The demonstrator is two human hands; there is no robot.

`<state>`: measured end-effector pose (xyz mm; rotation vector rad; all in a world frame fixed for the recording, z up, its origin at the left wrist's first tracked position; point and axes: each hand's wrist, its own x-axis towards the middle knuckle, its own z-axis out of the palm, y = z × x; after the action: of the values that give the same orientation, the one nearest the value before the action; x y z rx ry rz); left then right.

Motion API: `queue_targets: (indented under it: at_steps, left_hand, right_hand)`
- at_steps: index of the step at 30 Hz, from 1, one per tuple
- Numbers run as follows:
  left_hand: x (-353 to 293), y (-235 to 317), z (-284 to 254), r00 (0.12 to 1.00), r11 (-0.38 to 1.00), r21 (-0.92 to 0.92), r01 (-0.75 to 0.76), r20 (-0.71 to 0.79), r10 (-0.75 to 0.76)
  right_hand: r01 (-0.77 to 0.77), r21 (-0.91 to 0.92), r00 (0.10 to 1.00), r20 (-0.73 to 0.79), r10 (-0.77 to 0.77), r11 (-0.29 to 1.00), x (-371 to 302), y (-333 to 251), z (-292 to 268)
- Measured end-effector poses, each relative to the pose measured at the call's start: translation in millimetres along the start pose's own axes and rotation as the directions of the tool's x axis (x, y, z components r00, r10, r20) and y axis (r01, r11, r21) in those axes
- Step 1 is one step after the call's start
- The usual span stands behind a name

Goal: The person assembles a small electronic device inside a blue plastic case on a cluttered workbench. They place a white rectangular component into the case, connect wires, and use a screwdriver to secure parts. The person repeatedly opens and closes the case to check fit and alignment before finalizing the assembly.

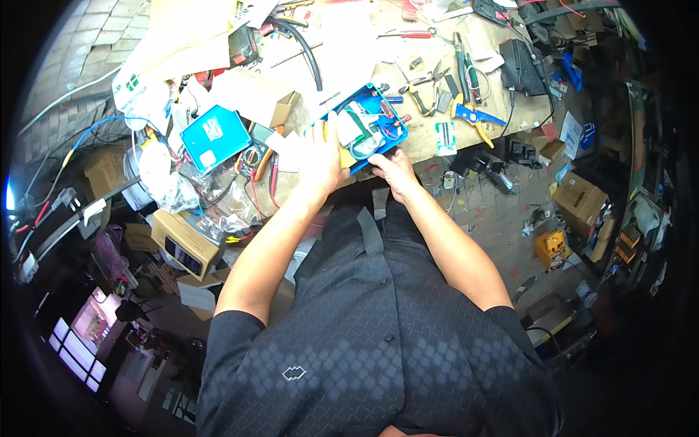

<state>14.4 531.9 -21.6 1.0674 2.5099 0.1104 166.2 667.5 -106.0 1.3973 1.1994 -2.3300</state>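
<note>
Both my hands grip an opened blue plastic case (403, 133) at the front edge of the workbench. Inside it are a green circuit board (362, 116), red and blue wires and something yellow on the left side. My left hand (325, 160) is closed round the case's left wall, the thumb or a finger reaching over the rim. My right hand (395, 172) closes on the near right corner, its fingers partly hidden under the case. A matching blue cover (214, 138) lies to the left, beside a multimeter (252, 158) with red and black parts.
Right of the case lie yellow-handled pliers (422, 98), a blue and yellow cutter tool (477, 114), a green-white card (445, 138) and a red screwdriver (416, 34). A black power unit (521, 68) stands at the right. Cardboard boxes (579, 203) and scraps litter the floor.
</note>
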Motion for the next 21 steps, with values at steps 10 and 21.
queue_targets:
  at_steps: [10,21]
  left_hand:
    - [22.8,1.0,-4.0,0.994,0.989,-0.116,0.093,-0.050,-0.099]
    - [22.9,-0.8,-1.3,0.994,0.994,-0.075,0.075,-0.070,-0.081]
  right_hand:
    - [0.161,0.276,0.987,-0.026,-0.160,0.948,18.6,-32.6,20.0]
    - [0.249,0.014,0.966,0.066,-0.249,0.968,26.5,-31.8,13.5]
